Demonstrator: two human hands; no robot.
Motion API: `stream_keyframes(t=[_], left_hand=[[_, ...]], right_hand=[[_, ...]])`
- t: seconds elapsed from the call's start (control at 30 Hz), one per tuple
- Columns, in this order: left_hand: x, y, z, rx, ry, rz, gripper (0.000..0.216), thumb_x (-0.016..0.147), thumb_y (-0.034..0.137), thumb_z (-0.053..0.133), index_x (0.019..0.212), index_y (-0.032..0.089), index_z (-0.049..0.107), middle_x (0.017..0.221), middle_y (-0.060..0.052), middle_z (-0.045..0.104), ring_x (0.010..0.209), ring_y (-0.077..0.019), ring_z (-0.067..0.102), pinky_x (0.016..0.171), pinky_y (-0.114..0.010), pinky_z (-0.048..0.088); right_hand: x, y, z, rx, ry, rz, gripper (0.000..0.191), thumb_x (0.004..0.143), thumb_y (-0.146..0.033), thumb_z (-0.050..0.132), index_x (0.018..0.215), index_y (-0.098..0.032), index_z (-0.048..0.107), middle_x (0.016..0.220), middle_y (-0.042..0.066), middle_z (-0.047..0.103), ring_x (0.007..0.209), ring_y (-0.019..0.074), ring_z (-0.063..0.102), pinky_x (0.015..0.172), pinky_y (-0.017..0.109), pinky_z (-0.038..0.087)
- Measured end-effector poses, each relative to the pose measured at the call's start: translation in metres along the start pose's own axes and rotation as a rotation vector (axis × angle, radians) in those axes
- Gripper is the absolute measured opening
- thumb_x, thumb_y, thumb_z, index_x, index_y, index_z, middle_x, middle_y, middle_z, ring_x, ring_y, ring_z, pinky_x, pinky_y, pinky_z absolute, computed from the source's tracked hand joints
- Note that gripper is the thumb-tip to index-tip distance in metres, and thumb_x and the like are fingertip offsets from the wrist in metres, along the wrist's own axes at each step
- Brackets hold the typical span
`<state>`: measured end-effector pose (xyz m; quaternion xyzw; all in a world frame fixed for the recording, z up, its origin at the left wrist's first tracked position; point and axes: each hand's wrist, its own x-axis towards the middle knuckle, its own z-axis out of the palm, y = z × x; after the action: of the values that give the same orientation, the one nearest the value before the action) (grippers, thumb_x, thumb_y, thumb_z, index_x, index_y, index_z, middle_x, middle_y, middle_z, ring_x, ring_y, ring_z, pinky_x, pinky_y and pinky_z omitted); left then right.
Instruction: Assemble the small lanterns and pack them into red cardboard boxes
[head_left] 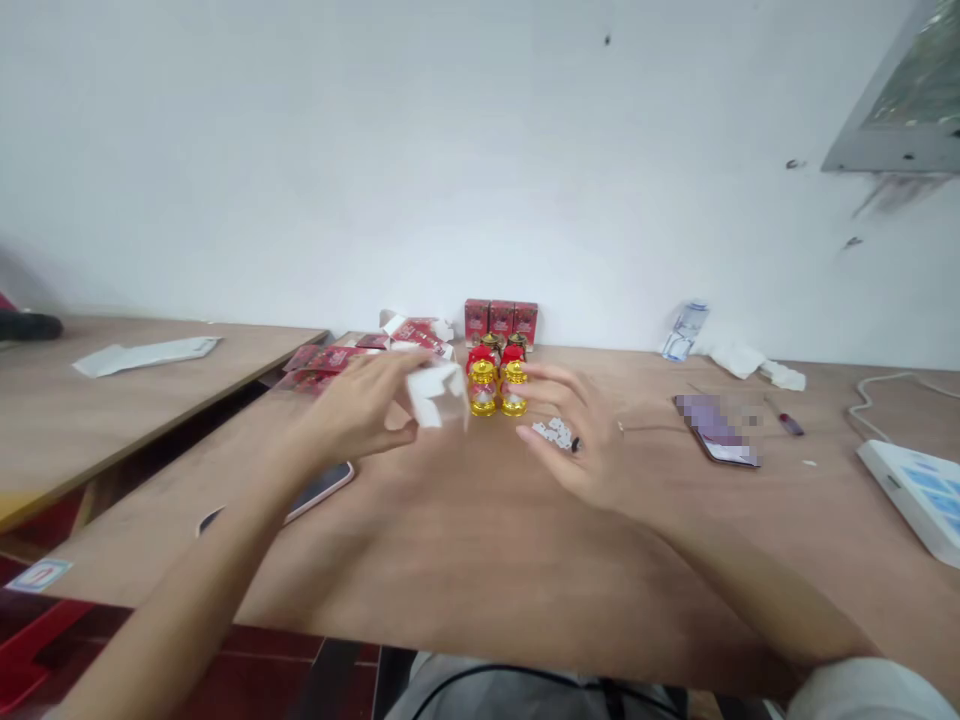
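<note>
Wooden table (480, 560), white wall (375, 150) — left hand (360, 405) seemingly grips a carton (439, 392), right hand (581, 440) spread.

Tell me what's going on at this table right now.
A person is at a light brown wooden table. Their left hand grips a small white cardboard box, while the right hand is spread open beside a cluster of small red-and-gold lantern ornaments. Tiny white pieces lie by its fingers. Flat red cartons lie behind the left hand, and three upright red boxes stand against the wall.
</note>
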<state>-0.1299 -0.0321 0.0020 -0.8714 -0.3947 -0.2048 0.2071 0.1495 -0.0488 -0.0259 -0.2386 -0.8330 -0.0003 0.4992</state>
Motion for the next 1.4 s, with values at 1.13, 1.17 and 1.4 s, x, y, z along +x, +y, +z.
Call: stream_keyframes(t=[1.13,1.17,1.4], left_hand=[[0.095,0.066,0.051,-0.086,0.420,0.204,0.072,0.081,0.028,0.060,0.142,0.035,0.021,0.140,-0.011,0.041,0.126,-0.0313,0.042,0.097,-0.050,0.036],[0.094,0.062,0.051,-0.089,0.423,0.208,0.075,0.080,0.029,0.060,0.142,0.036,0.018,0.140,-0.011,0.041,0.125,-0.0312,0.042,0.096,-0.049,0.038],[0.094,0.049,0.055,-0.022,0.479,0.309,0.070,0.081,0.025,0.059,0.138,0.040,0.022,0.137,-0.010,0.045,0.122,-0.0272,0.047,0.094,-0.046,0.041]], right_hand=[[0.034,0.050,-0.031,0.541,0.110,0.692,0.016,0.069,-0.021,0.062,0.075,-0.019,0.048,0.083,-0.001,0.059,0.075,0.0127,0.061,0.066,0.032,0.057],[0.035,0.050,-0.032,0.567,0.082,0.686,0.018,0.069,-0.023,0.064,0.078,-0.020,0.048,0.085,0.000,0.061,0.075,0.0129,0.061,0.068,0.034,0.057],[0.034,0.043,-0.029,0.316,0.174,0.476,0.031,0.074,-0.032,0.064,0.101,-0.026,0.051,0.096,0.001,0.063,0.094,0.0167,0.062,0.079,0.034,0.053]])
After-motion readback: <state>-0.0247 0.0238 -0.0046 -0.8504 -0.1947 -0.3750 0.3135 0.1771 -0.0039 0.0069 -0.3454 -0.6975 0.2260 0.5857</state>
